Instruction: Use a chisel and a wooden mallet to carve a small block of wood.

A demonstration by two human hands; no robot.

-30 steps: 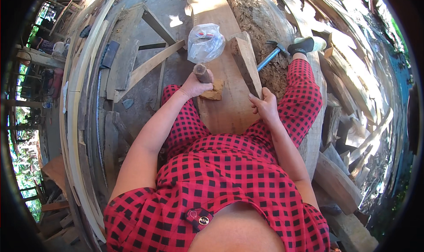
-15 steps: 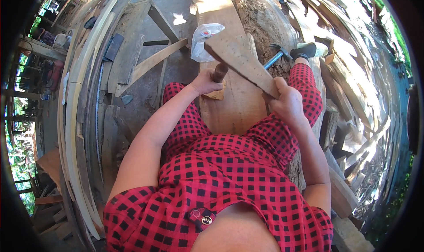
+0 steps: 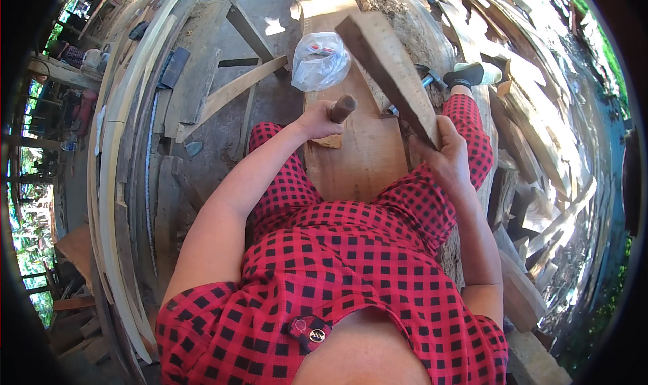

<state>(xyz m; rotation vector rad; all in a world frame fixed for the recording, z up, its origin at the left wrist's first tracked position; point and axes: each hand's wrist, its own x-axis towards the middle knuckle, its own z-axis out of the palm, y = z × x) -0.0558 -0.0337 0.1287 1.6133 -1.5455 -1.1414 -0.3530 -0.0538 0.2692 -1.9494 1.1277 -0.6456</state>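
My left hand [image 3: 318,120] is closed around a round brown wooden tool handle [image 3: 343,108], like a chisel's. Its working end is hidden by my fist. Just beneath lies a small yellowish wood block [image 3: 329,141] on the broad plank [image 3: 351,175] between my legs. My right hand [image 3: 449,157] grips the narrow end of a thick tapered wooden board [image 3: 395,67]. The board's wide end is raised, pointing up and to the left, apart from the handle.
A clear plastic bag [image 3: 320,62] sits farther up the plank. A hammer [image 3: 432,80] rests near my right foot, partly behind the board. Wooden framing [image 3: 233,98] stands at left, with long strips [image 3: 111,162] beyond it. Split wood pieces [image 3: 540,135] are heaped at right.
The wooden board in my right hand has swung up and to the right, away from the handle. My left hand's handle has tilted slightly to the right, and the plastic bag looks fuller.
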